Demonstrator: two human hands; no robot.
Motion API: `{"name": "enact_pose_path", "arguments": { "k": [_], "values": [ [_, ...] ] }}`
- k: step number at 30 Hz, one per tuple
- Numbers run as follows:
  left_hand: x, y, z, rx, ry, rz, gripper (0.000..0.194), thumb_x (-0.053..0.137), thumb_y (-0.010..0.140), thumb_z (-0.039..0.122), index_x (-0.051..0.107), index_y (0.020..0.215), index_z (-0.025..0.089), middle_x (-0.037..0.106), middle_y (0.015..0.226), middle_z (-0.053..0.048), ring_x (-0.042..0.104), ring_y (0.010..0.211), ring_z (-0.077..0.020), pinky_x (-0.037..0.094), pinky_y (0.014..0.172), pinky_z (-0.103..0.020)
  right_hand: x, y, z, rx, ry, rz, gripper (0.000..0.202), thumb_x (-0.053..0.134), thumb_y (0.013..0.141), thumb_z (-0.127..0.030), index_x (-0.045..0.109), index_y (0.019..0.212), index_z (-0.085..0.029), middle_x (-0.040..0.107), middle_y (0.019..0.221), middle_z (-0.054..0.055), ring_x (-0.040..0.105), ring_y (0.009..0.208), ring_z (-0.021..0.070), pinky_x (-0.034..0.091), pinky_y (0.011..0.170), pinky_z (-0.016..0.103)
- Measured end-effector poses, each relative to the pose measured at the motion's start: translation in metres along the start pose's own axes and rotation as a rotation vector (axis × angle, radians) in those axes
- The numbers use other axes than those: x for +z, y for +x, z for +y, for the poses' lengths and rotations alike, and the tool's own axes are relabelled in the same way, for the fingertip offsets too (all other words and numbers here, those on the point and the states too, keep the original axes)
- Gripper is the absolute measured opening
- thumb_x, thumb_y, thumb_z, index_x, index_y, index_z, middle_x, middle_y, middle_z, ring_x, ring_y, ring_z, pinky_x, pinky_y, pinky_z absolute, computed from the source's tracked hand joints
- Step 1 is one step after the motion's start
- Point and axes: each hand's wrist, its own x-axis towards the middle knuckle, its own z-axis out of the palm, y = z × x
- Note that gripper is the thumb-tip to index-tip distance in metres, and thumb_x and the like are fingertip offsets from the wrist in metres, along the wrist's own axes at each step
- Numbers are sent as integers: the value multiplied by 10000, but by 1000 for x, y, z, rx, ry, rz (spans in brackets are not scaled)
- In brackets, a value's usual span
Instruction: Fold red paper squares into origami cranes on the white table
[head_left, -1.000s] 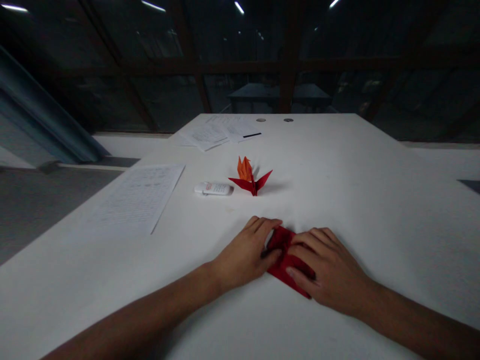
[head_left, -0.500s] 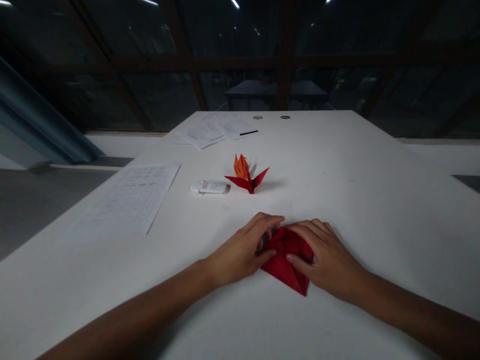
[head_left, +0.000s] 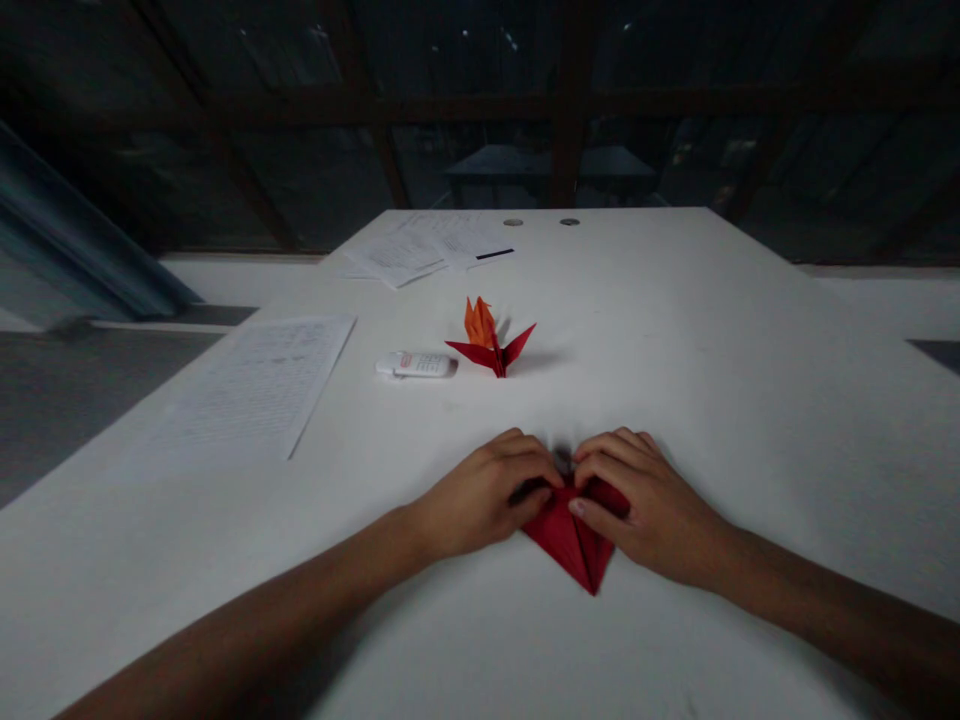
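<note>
The red paper (head_left: 564, 537) lies on the bench (head_left: 712, 400), nearer us than the red crane (head_left: 498, 360), apparently mid-fold. Our left hand (head_left: 487, 492) and right hand (head_left: 651, 508) pinch it, grip narrow; the next move seems to want even creasing.

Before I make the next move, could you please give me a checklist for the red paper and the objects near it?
1. Left hand touching the red folded paper: ok.
2. Right hand touching it: ok.
3. Whole paper visible: not ok, fingers cover its upper part.
4. Near corner uncovered: ok.
5. Creases under the fingers sharp: cannot tell, hidden.
6. Red crane and white printed item apart from the hands: ok.
</note>
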Motion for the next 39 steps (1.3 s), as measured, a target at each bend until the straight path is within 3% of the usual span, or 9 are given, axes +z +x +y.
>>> {"name": "enact_pose_path", "arguments": {
  "k": [4, 8, 17, 24, 35, 39],
  "values": [
    [1, 0, 3, 28, 37, -21, 229, 596, 866, 87, 705, 1041, 186, 672, 1072, -74, 587, 1016, -205, 479, 981, -358, 1, 0, 2, -47, -2, -16, 47, 646, 950, -257, 659, 914, -231, 671, 1120, 44, 568, 1052, 238, 385, 936, 450],
    [2, 0, 3, 29, 35, -9, 158, 592, 923, 152, 708, 1024, 188, 678, 1053, -69, 582, 1010, -198, 478, 973, -350, 5, 0, 5, -30, -39, 21, 52, 657, 921, -181, 658, 918, -233, 683, 1106, 38, 580, 1042, 237, 398, 926, 447],
    [3, 1, 3, -1, 58, -19, 118, 609, 920, 151, 680, 1007, 188, 664, 1038, -59, 571, 991, -200, 459, 942, -342, 7, 1, 6, -36, -71, 42, 93, 693, 896, -210, 668, 981, -239, 702, 1085, 43, 602, 1027, 239, 428, 907, 440],
    [2, 0, 4, -13, 75, -49, 161, 681, 916, 323, 680, 1025, 204, 649, 1059, -70, 557, 1020, -231, 457, 938, -367, 7, 1, 6, -44, -60, 41, 108, 710, 886, -201, 680, 979, -244, 705, 1100, 48, 602, 1041, 247, 430, 912, 444],
    [6, 0, 3, -45, 81, 14, 35, 624, 928, 190, 654, 940, 177, 649, 992, -67, 549, 990, -214, 470, 901, -347, 9, -1, 3, -148, -121, 75, 53, 668, 940, -243, 716, 937, -220, 729, 990, 51, 597, 975, 245, 441, 902, 451],
    [6, 0, 2, -53, 88, 22, 159, 611, 934, 169, 657, 1083, 195, 653, 1051, -65, 547, 1037, -222, 459, 940, -352, 9, 0, 3, -123, -123, 57, 42, 667, 938, -236, 697, 937, -208, 718, 954, 44, 586, 962, 243, 430, 898, 443]
  ]
}}
